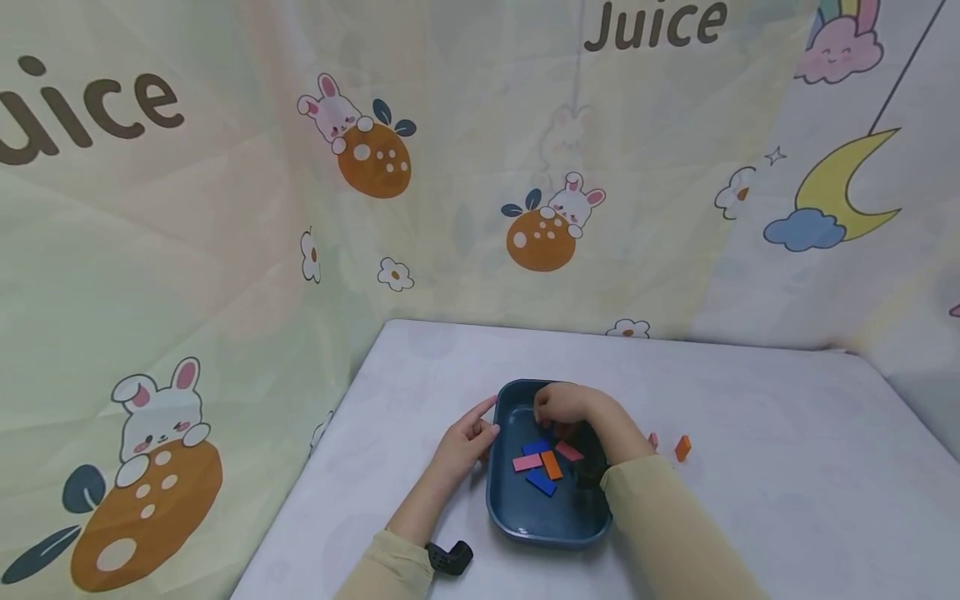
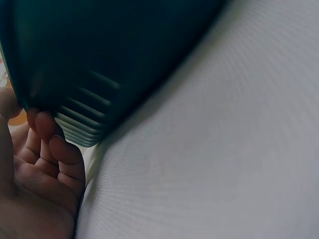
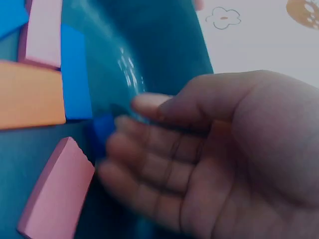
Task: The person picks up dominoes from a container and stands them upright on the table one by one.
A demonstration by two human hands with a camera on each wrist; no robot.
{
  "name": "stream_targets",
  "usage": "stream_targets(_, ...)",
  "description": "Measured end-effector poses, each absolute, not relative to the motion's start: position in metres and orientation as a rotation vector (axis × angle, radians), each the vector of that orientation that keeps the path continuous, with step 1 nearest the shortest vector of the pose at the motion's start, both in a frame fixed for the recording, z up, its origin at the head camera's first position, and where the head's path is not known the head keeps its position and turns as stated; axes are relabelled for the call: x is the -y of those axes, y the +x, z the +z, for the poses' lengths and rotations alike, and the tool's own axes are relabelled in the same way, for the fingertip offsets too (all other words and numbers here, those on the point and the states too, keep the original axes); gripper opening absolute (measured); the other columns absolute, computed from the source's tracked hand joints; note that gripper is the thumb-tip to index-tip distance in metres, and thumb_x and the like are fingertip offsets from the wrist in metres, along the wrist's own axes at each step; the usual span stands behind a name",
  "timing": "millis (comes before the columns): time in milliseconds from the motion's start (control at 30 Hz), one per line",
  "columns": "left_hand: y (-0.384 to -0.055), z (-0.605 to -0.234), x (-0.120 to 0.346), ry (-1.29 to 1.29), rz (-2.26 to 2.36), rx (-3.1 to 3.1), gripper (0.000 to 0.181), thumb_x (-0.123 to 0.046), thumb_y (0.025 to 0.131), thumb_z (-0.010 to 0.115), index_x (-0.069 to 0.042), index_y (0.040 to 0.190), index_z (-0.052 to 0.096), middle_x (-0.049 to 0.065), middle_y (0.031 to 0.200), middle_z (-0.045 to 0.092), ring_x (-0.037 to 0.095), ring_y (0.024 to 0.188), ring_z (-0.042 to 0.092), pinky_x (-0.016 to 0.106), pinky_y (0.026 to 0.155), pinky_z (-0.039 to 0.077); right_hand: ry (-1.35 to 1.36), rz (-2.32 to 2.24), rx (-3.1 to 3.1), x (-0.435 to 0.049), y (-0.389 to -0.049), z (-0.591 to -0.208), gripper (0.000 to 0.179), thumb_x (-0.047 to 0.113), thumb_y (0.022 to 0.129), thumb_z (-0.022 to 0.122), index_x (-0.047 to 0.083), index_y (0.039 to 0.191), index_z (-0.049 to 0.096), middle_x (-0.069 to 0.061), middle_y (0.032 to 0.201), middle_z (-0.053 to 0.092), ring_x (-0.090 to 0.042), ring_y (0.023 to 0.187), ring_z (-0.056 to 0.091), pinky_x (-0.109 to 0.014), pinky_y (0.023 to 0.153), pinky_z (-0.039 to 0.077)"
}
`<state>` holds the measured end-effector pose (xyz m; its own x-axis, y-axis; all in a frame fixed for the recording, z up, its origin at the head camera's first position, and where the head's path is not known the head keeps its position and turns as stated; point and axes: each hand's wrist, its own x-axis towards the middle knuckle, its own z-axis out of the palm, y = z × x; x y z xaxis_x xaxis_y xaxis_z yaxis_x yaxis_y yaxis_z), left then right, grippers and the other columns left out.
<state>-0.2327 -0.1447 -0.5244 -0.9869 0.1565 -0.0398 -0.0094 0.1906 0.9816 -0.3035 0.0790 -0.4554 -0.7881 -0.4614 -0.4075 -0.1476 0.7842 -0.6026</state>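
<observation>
A dark blue-green tray (image 1: 551,533) stands on the white table. At its left side my left hand (image 1: 463,446) grips the rim; in the left wrist view its curled fingers (image 2: 47,124) lie along the outer wall, thumb over the edge. My right hand (image 1: 573,408) reaches inside the tray's far end, fingers loosely bent, thumb apart from them. Right at its fingertips, in the right wrist view, is a blurred small blue block (image 3: 102,132). Nearby in the tray lie a pink block (image 3: 60,191), an orange block (image 3: 30,94) and a blue block (image 3: 76,74).
Outside the tray to the right, an orange block (image 1: 682,448) and a pink block (image 1: 652,440), partly hidden by the right forearm, stand on the table (image 1: 780,467). Black wrist gear (image 1: 450,558) sits by the left sleeve. A printed cloth (image 1: 457,167) hangs behind.
</observation>
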Motion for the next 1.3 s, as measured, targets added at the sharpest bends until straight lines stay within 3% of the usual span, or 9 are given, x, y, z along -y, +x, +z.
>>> stream_targets(233,-0.234,-0.527,0.147,0.248,1.960,-2.277,0.051,-0.030,0.096,0.065,-0.030,0.145,0.050,0.005,0.085,0.062,0.015,0.065,0.057,0.028,0.062,0.051,-0.528,-0.942,-2.380,-0.079,-0.307,-0.467,0.009,0.013,0.096,0.062,0.011,0.102,0.068,-0.006,0.093,0.067,-0.020,0.076,0.065,-0.034,0.076,0.058)
stream_targets(567,-0.234,-0.527,0.146,0.229,1.953,-2.277,0.051,-0.031,0.096,0.065,-0.032,0.144,0.050,0.008,0.087,0.063,0.015,0.066,0.058,0.028,0.063,0.051,-0.675,-0.646,-2.525,-0.078,-0.304,-0.471,0.014,0.019,0.090,0.071,0.029,0.100,0.070,0.007,0.097,0.064,-0.016,0.091,0.058,-0.040,0.087,0.054)
stream_targets(867,-0.233,-0.528,0.146,0.235,1.948,-2.284,0.050,-0.032,0.096,0.064,-0.032,0.144,0.050,0.003,0.085,0.062,0.013,0.066,0.057,0.028,0.063,0.051,-0.698,-0.573,-2.539,-0.077,-0.298,-0.468,0.013,0.018,0.090,0.072,0.027,0.098,0.069,0.006,0.099,0.063,-0.017,0.093,0.057,-0.044,0.091,0.054)
stream_targets(1300,-0.234,-0.528,0.145,0.199,1.944,-2.276,0.050,-0.034,0.096,0.064,-0.036,0.143,0.050,0.005,0.088,0.062,0.016,0.067,0.057,0.030,0.064,0.051,-0.704,-0.515,-2.580,-0.078,-0.299,-0.468,0.007,0.024,0.090,0.072,0.027,0.094,0.068,0.008,0.091,0.063,-0.015,0.086,0.058,-0.037,0.083,0.053)
